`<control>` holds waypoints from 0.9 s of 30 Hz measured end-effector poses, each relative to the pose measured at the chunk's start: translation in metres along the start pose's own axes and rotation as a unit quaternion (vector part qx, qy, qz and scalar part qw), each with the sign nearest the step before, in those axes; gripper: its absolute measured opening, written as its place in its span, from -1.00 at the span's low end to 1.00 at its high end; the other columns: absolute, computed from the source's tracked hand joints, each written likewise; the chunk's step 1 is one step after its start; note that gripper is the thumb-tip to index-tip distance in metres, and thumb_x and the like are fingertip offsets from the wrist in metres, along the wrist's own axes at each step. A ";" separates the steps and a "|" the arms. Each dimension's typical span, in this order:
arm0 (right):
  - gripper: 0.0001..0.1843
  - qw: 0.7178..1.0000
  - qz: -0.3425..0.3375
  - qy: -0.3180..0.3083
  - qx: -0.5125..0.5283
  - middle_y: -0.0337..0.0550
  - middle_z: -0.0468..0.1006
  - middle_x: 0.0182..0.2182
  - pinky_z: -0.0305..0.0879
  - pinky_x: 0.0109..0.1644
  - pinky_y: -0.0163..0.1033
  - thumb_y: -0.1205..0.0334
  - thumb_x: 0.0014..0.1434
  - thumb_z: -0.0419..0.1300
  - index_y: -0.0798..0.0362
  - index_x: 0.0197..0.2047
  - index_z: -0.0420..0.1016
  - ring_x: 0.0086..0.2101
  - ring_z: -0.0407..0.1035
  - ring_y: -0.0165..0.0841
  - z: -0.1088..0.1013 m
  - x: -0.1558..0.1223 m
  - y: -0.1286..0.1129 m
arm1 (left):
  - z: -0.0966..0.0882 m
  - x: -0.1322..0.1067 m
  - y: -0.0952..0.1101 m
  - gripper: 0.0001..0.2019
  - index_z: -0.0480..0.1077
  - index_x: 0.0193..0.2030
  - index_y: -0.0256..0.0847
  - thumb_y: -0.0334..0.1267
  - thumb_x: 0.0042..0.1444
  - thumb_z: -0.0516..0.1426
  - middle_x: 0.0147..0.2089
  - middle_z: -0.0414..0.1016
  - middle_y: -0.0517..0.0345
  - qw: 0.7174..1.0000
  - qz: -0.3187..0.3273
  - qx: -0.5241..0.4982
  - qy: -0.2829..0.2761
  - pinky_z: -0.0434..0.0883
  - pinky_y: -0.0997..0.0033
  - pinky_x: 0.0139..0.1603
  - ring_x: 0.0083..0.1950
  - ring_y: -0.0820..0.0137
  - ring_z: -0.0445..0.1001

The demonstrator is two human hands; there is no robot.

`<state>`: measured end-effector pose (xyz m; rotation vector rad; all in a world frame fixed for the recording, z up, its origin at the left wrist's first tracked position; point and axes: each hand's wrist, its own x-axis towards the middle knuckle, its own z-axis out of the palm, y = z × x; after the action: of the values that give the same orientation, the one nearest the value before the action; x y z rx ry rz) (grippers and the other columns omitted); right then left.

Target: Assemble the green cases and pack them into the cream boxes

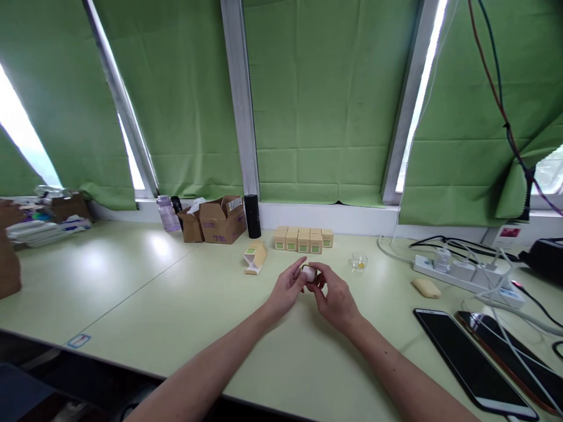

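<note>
Between my two hands, above the table, is a small rounded jar-like thing with a white face and a darker rim; its exact kind does not show. My left hand grips it from the left, thumb on the white face. From the right, the fingertips of my right hand close round its edge. Beyond my hands a small kraft box lies on its side with its near end open. Several closed kraft boxes with green labels stand in a group. A clear little dish holds something yellow.
On the right are a power strip with cables, a cream oval case and two phones, the nearer a black-screened phone. Cardboard boxes, a black bottle and a purple bottle stand along the back.
</note>
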<state>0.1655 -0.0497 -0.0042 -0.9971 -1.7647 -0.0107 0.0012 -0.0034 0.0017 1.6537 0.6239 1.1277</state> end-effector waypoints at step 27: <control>-0.41 0.865 0.302 0.067 0.395 -0.23 0.60 -0.51 0.33 -0.48 -0.26 -0.25 0.04 0.43 0.02 -0.12 0.41 -0.57 0.39 -0.38 -0.003 0.015 -0.002 | -0.006 -0.009 0.012 -0.45 0.25 0.31 -0.06 -0.51 0.22 0.14 0.39 0.27 -0.10 0.894 0.269 0.358 0.028 0.23 -0.15 0.37 0.40 0.03 0.13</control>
<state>0.1654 -0.0432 0.0103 -0.8451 -1.0788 0.9450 -0.0094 -0.0125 0.0097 2.5458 0.6848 1.4394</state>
